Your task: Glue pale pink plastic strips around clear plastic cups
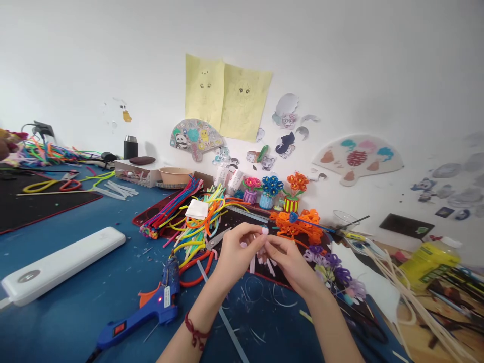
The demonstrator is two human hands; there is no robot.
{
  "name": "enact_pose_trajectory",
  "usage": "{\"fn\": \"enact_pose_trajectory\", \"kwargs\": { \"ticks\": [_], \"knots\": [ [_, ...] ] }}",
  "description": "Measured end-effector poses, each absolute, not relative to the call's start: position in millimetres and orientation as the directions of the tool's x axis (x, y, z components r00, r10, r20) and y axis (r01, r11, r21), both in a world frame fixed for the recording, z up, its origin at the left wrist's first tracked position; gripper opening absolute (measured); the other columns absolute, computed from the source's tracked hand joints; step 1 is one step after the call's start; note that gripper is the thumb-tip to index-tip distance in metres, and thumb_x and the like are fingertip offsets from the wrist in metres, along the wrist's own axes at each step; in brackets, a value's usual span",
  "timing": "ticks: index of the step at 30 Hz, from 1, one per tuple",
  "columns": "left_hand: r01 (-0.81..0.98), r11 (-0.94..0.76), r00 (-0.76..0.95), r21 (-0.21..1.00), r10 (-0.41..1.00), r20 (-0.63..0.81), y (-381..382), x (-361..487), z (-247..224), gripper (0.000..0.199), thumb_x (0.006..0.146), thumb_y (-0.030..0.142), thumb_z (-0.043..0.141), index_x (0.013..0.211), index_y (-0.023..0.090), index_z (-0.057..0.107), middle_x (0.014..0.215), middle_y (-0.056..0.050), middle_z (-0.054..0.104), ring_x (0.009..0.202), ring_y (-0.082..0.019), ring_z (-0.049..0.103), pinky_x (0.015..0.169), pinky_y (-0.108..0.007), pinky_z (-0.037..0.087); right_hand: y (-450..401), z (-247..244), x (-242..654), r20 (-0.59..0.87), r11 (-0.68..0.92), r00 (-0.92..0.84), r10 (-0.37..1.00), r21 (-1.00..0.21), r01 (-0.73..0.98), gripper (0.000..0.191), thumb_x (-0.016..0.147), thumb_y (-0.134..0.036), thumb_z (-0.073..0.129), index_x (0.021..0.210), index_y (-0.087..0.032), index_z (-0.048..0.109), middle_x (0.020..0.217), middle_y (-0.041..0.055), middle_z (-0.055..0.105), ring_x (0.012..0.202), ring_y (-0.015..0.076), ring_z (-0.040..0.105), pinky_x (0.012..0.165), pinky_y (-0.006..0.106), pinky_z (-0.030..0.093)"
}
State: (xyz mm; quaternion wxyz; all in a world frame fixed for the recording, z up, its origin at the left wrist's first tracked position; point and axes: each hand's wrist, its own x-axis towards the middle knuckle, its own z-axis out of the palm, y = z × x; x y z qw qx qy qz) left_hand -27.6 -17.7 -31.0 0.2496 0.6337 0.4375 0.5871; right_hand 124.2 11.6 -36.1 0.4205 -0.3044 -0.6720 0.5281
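Observation:
My left hand [242,247] and my right hand [283,257] meet over the dark mat, thumbs and fingertips pinched together. Between them shows the tip of a small pale pink pipe cleaner piece [264,230]; the fingers cover the rest of it. Below the hands lie short pale pink strips [252,264]. Left of my left hand are red-handled scissors [196,278] with blades partly under it, and a blue hot glue gun [161,300] with a red light on. Purple pipe cleaner flowers [342,275] rest to the right of my right hand.
Bundled coloured pipe cleaners [172,209] and a white paper square [197,208] lie behind. Orange pipe cleaner flowers [312,227] and several small potted flowers [266,194] stand nearer the wall. A long white device [64,264] is left; a yellow bottle [431,264], right. Another person's hand [5,146] shows far left.

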Motion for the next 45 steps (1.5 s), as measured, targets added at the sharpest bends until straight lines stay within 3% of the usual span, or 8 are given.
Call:
{"fn": "enact_pose_trajectory", "kwargs": {
  "ticks": [3,8,14,17,23,31,40,45],
  "knots": [
    [0.27,-0.484,-0.096,0.832,0.847,0.524,-19.7,-28.2,-29.1,0.019,0.088,0.034,0.061,0.082,0.016,0.065,0.075,-0.001,0.063,0.067,-0.012,0.055,0.062,-0.022,0.041,12.9,-37.2,122.6,0.273,0.27,-0.392,0.879,-0.961,-0.064,0.033,0.082,-0.05,0.071,0.091,-0.019,0.071,0.076,0.0009,0.063,0.071,0.0137,0.055,0.07,0.025,0.046],
    [0.26,-0.458,0.002,0.85,0.881,0.474,-21.8,-24.7,-27.9,0.018,0.09,0.033,0.057,0.082,0.018,0.062,0.061,0.003,0.063,0.057,-0.011,0.058,0.058,-0.021,0.04,17.3,-37.5,126.1,0.33,0.31,-0.267,0.906,-0.944,-0.115,0.035,0.079,-0.051,0.074,0.096,-0.021,0.071,0.074,-0.0012,0.063,0.064,0.0122,0.054,0.062,0.024,0.046],
    [0.279,-0.408,-0.057,0.869,0.897,0.439,-18.2,-26.1,-31.8,0.016,0.085,0.03,0.061,0.076,0.017,0.067,0.059,0.001,0.062,0.056,-0.013,0.057,0.055,-0.022,0.041,17.7,-37.5,127.6,0.332,0.321,-0.174,0.927,-0.943,-0.089,0.026,0.07,-0.041,0.082,0.077,-0.018,0.072,0.072,0.0021,0.069,0.064,0.0142,0.062,0.062,0.024,0.05],
    [0.279,-0.389,-0.113,0.878,0.894,0.433,-17.3,-28.0,-33.1,0.015,0.082,0.028,0.061,0.076,0.016,0.068,0.061,0.0,0.064,0.055,-0.014,0.058,0.055,-0.023,0.042,19.6,-39.5,127.7,0.343,0.338,-0.118,0.932,-0.939,-0.067,0.024,0.072,-0.04,0.081,0.077,-0.018,0.073,0.065,0.0014,0.068,0.059,0.014,0.061,0.058,0.024,0.051],
    [0.303,-0.396,-0.218,0.867,0.857,0.468,-18.4,-28.5,-33.1,0.009,0.079,0.023,0.063,0.076,0.019,0.07,0.07,-0.002,0.07,0.064,-0.016,0.062,0.063,-0.025,0.045,19.9,-41.2,126.9,0.359,0.357,-0.111,0.927,-0.933,-0.032,0.024,0.073,-0.04,0.08,0.078,-0.018,0.073,0.063,0.0019,0.069,0.054,0.0132,0.061,0.052,0.023,0.05],
    [0.156,-0.404,-0.265,0.901,0.862,0.432,-16.5,-31.2,-32.0,0.019,0.079,0.034,0.063,0.08,0.016,0.07,0.07,-0.005,0.07,0.059,-0.017,0.064,0.06,-0.028,0.054,18.8,-32.7,135.7,0.425,0.435,-0.162,0.89,-0.9,0.029,0.031,0.065,-0.041,0.084,0.085,-0.019,0.076,0.078,0.0065,0.075,0.071,0.0196,0.071,0.065,0.028,0.059],
    [0.065,-0.39,-0.268,0.919,0.88,0.393,-15.2,-32.8,-31.6,0.019,0.077,0.035,0.066,0.079,0.016,0.069,0.069,-0.003,0.069,0.056,-0.015,0.065,0.058,-0.026,0.055,12.8,-31.5,134.0,0.641,0.654,-0.14,0.755,-0.719,0.236,0.013,0.076,-0.034,0.075,0.075,-0.021,0.074,0.078,0.0054,0.073,0.067,0.0195,0.066,0.066,0.032,0.057],
    [0.062,-0.374,-0.269,0.925,0.887,0.376,-15.2,-34.3,-31.2,0.02,0.077,0.034,0.067,0.079,0.015,0.069,0.068,-0.004,0.068,0.054,-0.015,0.065,0.054,-0.024,0.052,9.5,-27.9,134.6,0.719,0.731,-0.182,0.671,-0.601,0.321,0.012,0.084,-0.03,0.069,0.09,-0.022,0.075,0.08,0.0046,0.073,0.069,0.0193,0.067,0.065,0.031,0.056]
  ]
}}
